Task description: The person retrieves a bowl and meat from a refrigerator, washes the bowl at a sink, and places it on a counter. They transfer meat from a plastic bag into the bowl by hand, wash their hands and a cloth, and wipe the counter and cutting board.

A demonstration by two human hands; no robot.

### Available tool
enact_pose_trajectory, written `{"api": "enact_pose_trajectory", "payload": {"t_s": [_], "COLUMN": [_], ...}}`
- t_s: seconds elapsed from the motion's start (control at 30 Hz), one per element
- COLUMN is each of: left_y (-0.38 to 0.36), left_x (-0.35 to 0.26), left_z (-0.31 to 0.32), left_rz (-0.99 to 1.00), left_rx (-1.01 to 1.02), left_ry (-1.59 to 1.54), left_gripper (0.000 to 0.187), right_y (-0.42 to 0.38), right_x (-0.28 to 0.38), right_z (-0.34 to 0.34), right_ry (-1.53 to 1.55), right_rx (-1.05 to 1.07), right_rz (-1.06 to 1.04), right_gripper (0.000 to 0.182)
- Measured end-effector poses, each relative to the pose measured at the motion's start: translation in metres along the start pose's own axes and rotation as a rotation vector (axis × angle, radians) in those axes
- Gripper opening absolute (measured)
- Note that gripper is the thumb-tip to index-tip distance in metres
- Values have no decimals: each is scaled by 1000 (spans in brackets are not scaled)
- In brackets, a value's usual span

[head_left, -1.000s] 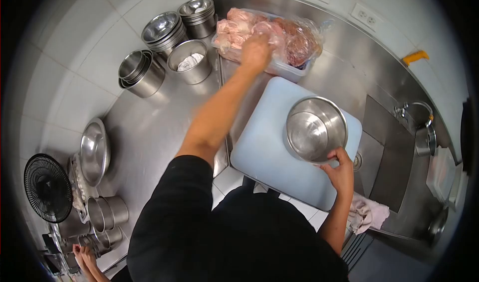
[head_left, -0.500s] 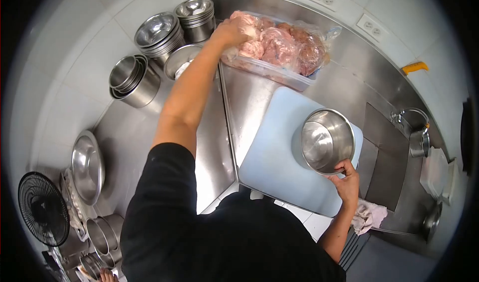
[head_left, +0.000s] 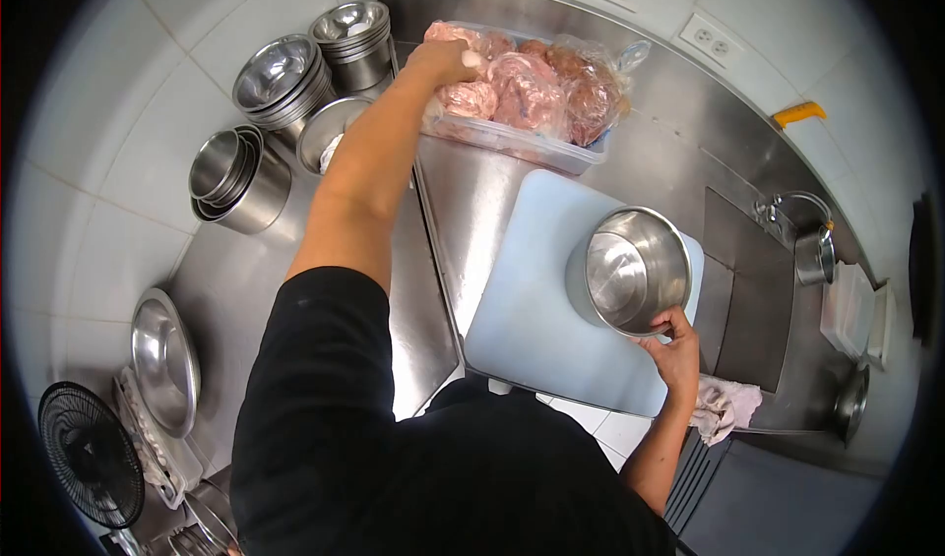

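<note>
My left hand [head_left: 445, 62] reaches to the left end of a clear plastic tub [head_left: 512, 141] heaped with bagged raw meat [head_left: 532, 89]. Its fingers curl over the bags there, and what they grip, if anything, is hidden. Over a light blue cutting board [head_left: 527, 290], my right hand [head_left: 677, 344] pinches the near rim of a deep steel bowl [head_left: 630, 271]. The bowl tilts, its opening facing me, with nothing inside. A small steel bowl [head_left: 317, 135] with something white in it stands beside my left forearm.
Steel bowls [head_left: 276, 72] and nested pots [head_left: 246, 187] stand along the left wall. A wide basin [head_left: 165, 359] and a black fan [head_left: 91, 455] are at lower left. On the right are a sink [head_left: 753, 300], tap [head_left: 799, 202], pink cloth [head_left: 726, 408] and yellow-handled tool [head_left: 799, 113].
The view has shifted, moving most things slightly left. Both hands stay in much the same places, at the meat and at the bowl's rim.
</note>
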State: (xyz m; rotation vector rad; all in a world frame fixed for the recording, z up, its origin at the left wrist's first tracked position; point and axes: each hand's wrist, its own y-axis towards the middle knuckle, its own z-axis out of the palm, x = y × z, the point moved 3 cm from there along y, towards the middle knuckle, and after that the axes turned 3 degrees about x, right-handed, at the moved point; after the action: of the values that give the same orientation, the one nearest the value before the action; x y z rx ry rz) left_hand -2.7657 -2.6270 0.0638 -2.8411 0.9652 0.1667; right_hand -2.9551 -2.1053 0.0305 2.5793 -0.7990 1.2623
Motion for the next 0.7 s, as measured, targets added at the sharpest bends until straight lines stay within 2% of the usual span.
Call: {"api": "enact_pose_trajectory", "payload": {"t_s": [0.2, 0.4, 0.5, 0.6, 0.7], "left_y": [-10, -21, -31, -64, -82], "left_x": [8, 2, 0, -16, -30], "left_z": [14, 15, 19, 12, 3], "left_rz": [22, -116, -84, 205, 362], "left_rx": [-278, -314, -416, -906, -469], "left_ry": [-285, -385, -481, -187, -367], "left_gripper": [54, 51, 49, 51, 56], "right_y": [-1, -1, -2, -2, -3], "right_x": [11, 5, 8, 0, 5], "right_z": [1, 4, 4, 6, 4], "right_ry": [12, 65, 95, 101, 71], "right_rx": [-13, -28, -33, -34, -51], "right_rz": [-11, -19, 4, -18, -16], "right_gripper": [38, 38, 39, 39, 40]}}
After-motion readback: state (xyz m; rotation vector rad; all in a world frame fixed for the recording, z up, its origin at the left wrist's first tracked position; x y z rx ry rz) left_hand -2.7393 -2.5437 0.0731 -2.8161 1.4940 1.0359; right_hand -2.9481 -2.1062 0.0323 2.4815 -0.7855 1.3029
